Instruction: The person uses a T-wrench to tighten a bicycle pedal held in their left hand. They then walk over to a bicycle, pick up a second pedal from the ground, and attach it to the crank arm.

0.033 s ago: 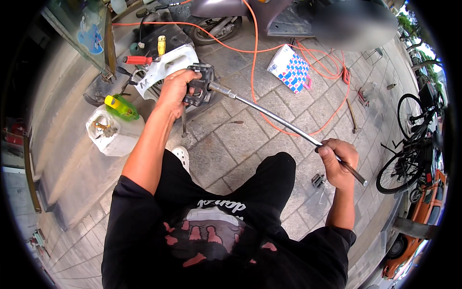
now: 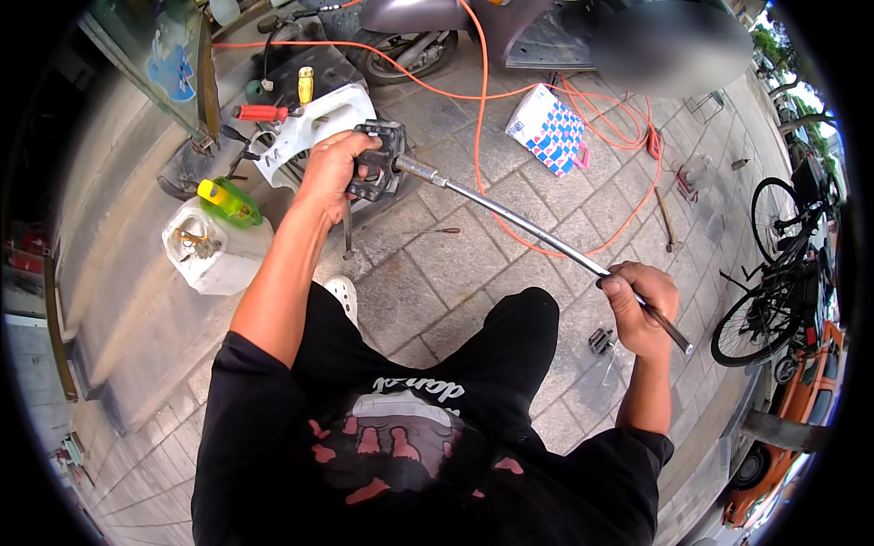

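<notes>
My left hand (image 2: 339,168) is closed round a black pedal (image 2: 378,162), with its fingers wrapped over the near side. From the pedal's right side a long chrome wrench bar (image 2: 519,221) slants down to the right, its thicker socket end (image 2: 417,168) meeting the pedal. Near the bar's lower end, my right hand (image 2: 645,305) grips the dark handle section, thumb along the top. Behind my left hand lies a white moulded part (image 2: 314,127) with a red-handled tool (image 2: 261,113) and a yellow-handled screwdriver (image 2: 306,85) by it.
A cut white jug (image 2: 218,259) and a green-yellow bottle (image 2: 232,205) stand left. An orange hose (image 2: 480,136) snakes across the paving near a checked bag (image 2: 551,132). A hammer (image 2: 669,223) and a small pedal (image 2: 601,341) lie right; a bicycle (image 2: 760,318) stands beyond.
</notes>
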A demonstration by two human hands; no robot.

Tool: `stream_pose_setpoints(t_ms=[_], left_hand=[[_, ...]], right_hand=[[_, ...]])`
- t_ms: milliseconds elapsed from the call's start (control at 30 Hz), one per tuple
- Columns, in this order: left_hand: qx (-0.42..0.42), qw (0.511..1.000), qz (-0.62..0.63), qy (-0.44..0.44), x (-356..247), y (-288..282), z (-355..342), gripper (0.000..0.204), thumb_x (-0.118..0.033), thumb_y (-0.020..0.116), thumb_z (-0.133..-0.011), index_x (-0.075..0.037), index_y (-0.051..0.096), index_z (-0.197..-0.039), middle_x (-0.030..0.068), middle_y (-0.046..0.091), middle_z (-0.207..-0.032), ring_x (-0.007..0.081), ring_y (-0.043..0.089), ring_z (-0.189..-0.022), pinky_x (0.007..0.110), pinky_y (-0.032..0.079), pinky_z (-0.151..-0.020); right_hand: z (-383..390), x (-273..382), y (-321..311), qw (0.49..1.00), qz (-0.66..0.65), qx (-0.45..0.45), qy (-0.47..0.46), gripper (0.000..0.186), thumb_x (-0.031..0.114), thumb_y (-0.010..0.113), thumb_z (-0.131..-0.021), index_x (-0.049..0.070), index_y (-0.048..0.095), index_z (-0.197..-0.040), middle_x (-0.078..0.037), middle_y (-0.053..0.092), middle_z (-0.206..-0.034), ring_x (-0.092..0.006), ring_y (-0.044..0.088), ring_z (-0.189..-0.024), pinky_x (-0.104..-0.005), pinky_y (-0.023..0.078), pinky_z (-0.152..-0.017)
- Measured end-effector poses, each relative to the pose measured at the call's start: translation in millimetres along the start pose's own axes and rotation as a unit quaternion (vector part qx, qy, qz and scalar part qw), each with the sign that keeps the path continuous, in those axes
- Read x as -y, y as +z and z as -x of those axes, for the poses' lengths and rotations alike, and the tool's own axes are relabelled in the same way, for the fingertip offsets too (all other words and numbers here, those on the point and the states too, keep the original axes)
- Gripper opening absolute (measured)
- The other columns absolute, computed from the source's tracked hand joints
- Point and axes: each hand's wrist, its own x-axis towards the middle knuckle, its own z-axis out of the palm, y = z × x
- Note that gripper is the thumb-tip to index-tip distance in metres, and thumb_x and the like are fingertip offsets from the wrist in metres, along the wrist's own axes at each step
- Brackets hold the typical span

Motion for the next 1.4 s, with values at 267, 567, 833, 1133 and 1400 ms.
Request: stream_pose_setpoints(t_ms=[267,567,833,1133,1400], left_hand=[[0.016,0.999,-0.032,-0.01,4.4,4.7,4.1,0.01,-0.017,0.072,-0.083,-0.008,0.069,-0.08,-0.0016,0.055,-0.062,0.0073,0.045,-0.05,0.025,0.03,-0.042],[0.014,0.997,-0.063,-0.042,-2.7,11.4,8.3,0.01,-0.016,0.072,-0.083,-0.008,0.068,-0.078,-0.0014,0.054,-0.061,0.0073,0.047,-0.051,0.026,0.031,-0.042],[-0.067,0.992,-0.022,0.107,5.8,20.1,12.2,0.014,-0.011,0.071,-0.082,-0.004,0.065,-0.071,-0.0001,0.059,-0.063,0.0077,0.047,-0.051,0.026,0.038,-0.05],[-0.146,0.967,-0.028,0.206,1.9,10.7,15.7,0.013,-0.01,0.072,-0.082,0.0,0.067,-0.076,0.0007,0.062,-0.065,0.0062,0.053,-0.056,0.025,0.042,-0.051],[-0.167,0.953,-0.07,0.243,2.3,4.8,11.8,0.014,-0.013,0.073,-0.082,0.001,0.069,-0.08,-0.0021,0.062,-0.065,0.0034,0.051,-0.059,0.024,0.041,-0.053]], right_hand=[[-16.8,15.8,-16.8,0.976,0.106,0.064,-0.178,0.018,0.01,0.081,-0.079,0.002,0.066,-0.081,-0.009,0.061,-0.064,-0.0268,0.058,-0.05,-0.0378,0.041,-0.047],[-12.5,14.5,-7.7,0.993,0.095,-0.002,-0.065,0.022,0.016,0.077,-0.089,0.001,0.064,-0.079,-0.009,0.059,-0.066,-0.0215,0.05,-0.052,-0.0351,0.036,-0.051],[-12.5,-16.2,32.9,0.945,0.027,-0.312,0.093,0.044,0.016,0.058,-0.104,-0.002,0.057,-0.064,-0.002,0.053,-0.056,-0.0073,0.045,-0.053,-0.0281,0.034,-0.05],[-19.8,-40.0,61.9,0.922,-0.102,-0.367,0.073,0.041,0.008,0.051,-0.103,-0.003,0.05,-0.063,-0.009,0.05,-0.061,-0.0146,0.044,-0.059,-0.0325,0.036,-0.057],[-21.7,-54.5,77.0,0.906,-0.162,-0.379,0.098,0.038,0.006,0.053,-0.1,-0.003,0.049,-0.063,-0.008,0.048,-0.059,-0.0158,0.044,-0.057,-0.0337,0.039,-0.058]])
